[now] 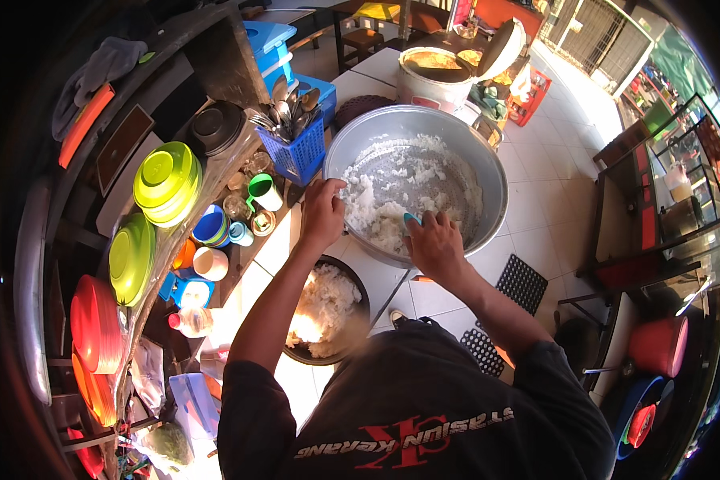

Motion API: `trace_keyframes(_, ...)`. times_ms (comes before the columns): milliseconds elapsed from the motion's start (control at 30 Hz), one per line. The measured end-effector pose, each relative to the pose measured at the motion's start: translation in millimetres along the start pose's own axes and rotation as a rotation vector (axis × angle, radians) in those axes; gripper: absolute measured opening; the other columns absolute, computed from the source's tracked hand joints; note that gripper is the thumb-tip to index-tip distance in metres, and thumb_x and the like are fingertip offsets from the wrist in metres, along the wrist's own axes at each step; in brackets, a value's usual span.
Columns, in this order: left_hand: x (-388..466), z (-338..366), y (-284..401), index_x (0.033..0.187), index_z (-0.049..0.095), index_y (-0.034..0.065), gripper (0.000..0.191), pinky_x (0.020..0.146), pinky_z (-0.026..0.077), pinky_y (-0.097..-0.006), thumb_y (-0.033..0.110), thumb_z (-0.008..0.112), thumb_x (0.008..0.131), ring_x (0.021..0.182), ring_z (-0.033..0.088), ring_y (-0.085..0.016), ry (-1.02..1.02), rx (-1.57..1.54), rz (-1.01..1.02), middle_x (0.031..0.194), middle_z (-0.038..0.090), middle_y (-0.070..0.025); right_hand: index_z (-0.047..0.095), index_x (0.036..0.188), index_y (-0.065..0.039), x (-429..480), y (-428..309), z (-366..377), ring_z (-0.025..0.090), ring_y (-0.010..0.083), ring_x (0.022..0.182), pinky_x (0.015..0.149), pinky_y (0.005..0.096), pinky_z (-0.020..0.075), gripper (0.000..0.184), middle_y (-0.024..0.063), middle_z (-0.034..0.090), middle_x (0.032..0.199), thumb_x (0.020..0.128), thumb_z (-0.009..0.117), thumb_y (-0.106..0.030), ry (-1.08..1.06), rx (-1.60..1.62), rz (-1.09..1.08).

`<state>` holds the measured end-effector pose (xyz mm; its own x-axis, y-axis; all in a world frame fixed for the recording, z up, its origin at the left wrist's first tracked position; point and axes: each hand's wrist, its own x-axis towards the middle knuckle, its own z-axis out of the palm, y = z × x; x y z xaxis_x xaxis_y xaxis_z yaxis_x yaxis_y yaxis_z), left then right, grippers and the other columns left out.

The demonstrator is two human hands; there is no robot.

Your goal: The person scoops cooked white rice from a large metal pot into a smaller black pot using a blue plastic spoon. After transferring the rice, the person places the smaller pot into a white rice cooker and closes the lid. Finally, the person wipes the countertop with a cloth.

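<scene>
A large round metal steamer pot (493,180) with a perforated base stands before me, white cooked rice (366,204) clumped along its near and left sides. My left hand (324,210) grips the pot's left rim, fingertips over the edge. Inside the near right part of the pot, my right hand (435,243) is closed on a small teal tool (412,218), mostly hidden by the fingers, right at the rice. Below my left forearm sits a dark round pan (365,300) heaped with more rice (330,300), partly in bright sun.
Behind the pot stands an open rice container (435,87) with its lid raised. A blue basket of spoons (294,147) touches the left side. Shelves at left hold green plates (167,180), red plates (96,324) and cups (264,192). Black mats (521,283) lie on the tiled floor.
</scene>
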<state>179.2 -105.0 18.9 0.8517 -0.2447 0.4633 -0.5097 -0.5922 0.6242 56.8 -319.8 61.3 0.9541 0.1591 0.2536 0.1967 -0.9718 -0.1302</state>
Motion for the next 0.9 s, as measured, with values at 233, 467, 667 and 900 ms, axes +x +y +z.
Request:
trace_keyframes(233, 2.7, 5.0, 9.6, 0.101, 0.058, 0.0071, 0.021, 0.085, 0.046, -0.0414, 0.003, 0.060, 0.081, 0.098, 0.057, -0.031, 0.010, -0.050, -0.216, 0.099, 0.058, -0.0108, 0.059, 0.088, -0.002, 11.8, 70.7, 56.4, 0.066, 0.0349, 0.075, 0.066, 0.0470, 0.0540, 0.012, 0.0217, 0.064, 0.075, 0.078, 0.055, -0.006, -0.282, 0.070, -0.060)
trace_keyframes(467, 4.2, 24.0, 17.4, 0.096, 0.059, 0.0056, 0.019, 0.083, 0.046, -0.0410, 0.000, 0.060, 0.078, 0.095, 0.059, -0.030, 0.229, 0.014, -0.310, 0.098, 0.060, -0.0117, 0.056, 0.097, 0.002, 92.6, 172.9, 50.9, 0.065, 0.0400, 0.084, 0.075, 0.0474, 0.0528, 0.019, 0.0225, 0.066, 0.085, 0.082, 0.048, -0.005, -0.227, 0.055, 0.040)
trace_keyframes(667, 7.0, 30.8, 30.7, 0.094, 0.059, 0.0025, 0.017, 0.078, 0.049, -0.0394, -0.002, 0.059, 0.078, 0.089, 0.060, -0.029, 0.310, -0.017, -0.311, 0.093, 0.061, -0.0125, 0.054, 0.103, 0.002, 125.1, 214.3, 119.8, 0.064, 0.0434, 0.085, 0.076, 0.0512, 0.0507, 0.022, 0.0263, 0.065, 0.090, 0.086, 0.046, -0.010, -0.209, 0.057, 0.332)
trace_keyframes(900, 4.8, 22.4, 32.0, 0.094, 0.058, 0.0009, 0.016, 0.078, 0.050, -0.0389, -0.003, 0.059, 0.078, 0.087, 0.062, -0.029, 0.344, -0.043, -0.322, 0.092, 0.062, -0.0140, 0.056, 0.110, -0.002, 133.2, 118.5, 120.4, 0.064, 0.0434, 0.083, 0.074, 0.0506, 0.0508, 0.027, 0.0245, 0.066, 0.089, 0.086, 0.046, -0.009, -0.456, 0.384, 0.048)
